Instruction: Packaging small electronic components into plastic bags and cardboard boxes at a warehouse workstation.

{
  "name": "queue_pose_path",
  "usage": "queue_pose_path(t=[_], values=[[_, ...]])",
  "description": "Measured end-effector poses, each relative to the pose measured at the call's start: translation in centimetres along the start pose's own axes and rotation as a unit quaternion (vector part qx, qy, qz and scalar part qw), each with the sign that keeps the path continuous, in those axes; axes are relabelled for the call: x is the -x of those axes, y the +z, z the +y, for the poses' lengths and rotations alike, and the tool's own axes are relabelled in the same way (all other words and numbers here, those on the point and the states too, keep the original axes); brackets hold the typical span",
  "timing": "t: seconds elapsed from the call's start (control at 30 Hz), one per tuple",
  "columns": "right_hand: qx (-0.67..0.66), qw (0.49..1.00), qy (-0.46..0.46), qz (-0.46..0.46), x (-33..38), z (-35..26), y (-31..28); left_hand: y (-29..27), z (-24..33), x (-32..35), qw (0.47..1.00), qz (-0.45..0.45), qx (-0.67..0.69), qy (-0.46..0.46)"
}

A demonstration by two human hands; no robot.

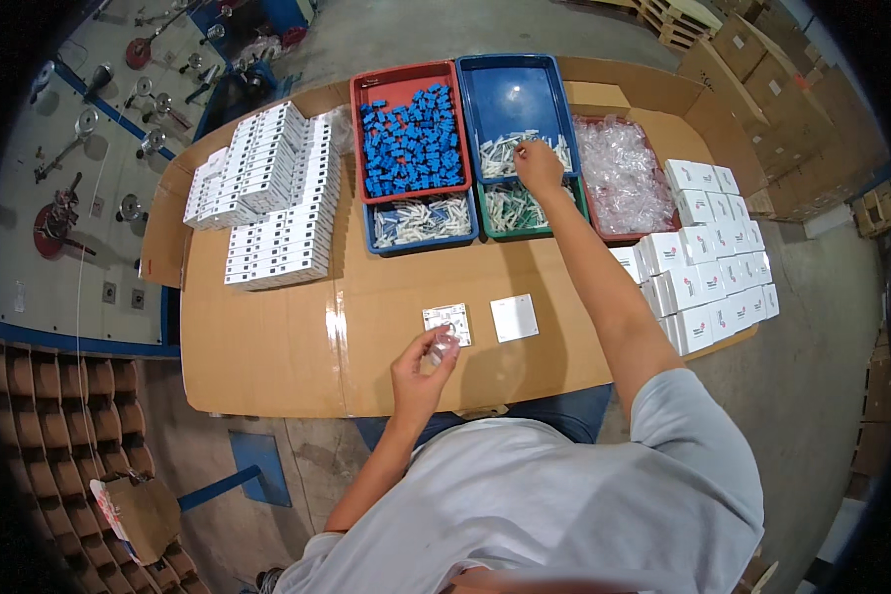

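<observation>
My left hand [421,376] pinches a small clear plastic bag [442,348] near the table's front edge. Just beyond it lies a white square frame-like part [448,319] with cut-outs, partly covered by the bag and fingers. A flat white square plate [515,317] rests to its right, touched by neither hand. My right hand [540,168] reaches far forward into the blue tray [513,84], its fingers closed down among small white pieces [500,153] in the near end. What those fingers hold, if anything, is too small to make out.
A red tray [406,77] of blue plugs stands left of the blue tray. Lower trays hold white pieces [421,222] and pale pieces [513,210]. Clear bags [619,178] fill a red tray rightward. White boxes are stacked left [282,233] and right [708,262]; cardboard walls [163,223] edge the table.
</observation>
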State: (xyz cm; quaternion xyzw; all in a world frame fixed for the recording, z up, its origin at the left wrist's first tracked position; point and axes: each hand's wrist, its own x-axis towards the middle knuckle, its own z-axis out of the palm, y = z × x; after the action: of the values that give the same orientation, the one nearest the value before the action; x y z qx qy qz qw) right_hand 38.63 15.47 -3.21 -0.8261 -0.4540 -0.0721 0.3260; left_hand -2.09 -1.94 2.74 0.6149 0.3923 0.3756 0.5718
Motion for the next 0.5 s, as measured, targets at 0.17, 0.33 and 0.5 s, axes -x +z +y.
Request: queue_pose_path(t=[0.17,0.33,0.5], values=[[0.083,0.996,-0.029,0.011,-2.2,0.6,2.3,-0.4,-0.5,0.1,1.000,-0.002,0.018,-0.025],[0.091,0.992,0.045,-0.076,-3.5,-0.2,2.3,-1.0,-0.4,-0.5,1.000,0.013,0.002,-0.020],[0.122,0.985,-0.020,-0.117,-3.8,0.1,2.8,-0.9,-0.7,-0.6,1.000,0.018,0.002,-0.019]])
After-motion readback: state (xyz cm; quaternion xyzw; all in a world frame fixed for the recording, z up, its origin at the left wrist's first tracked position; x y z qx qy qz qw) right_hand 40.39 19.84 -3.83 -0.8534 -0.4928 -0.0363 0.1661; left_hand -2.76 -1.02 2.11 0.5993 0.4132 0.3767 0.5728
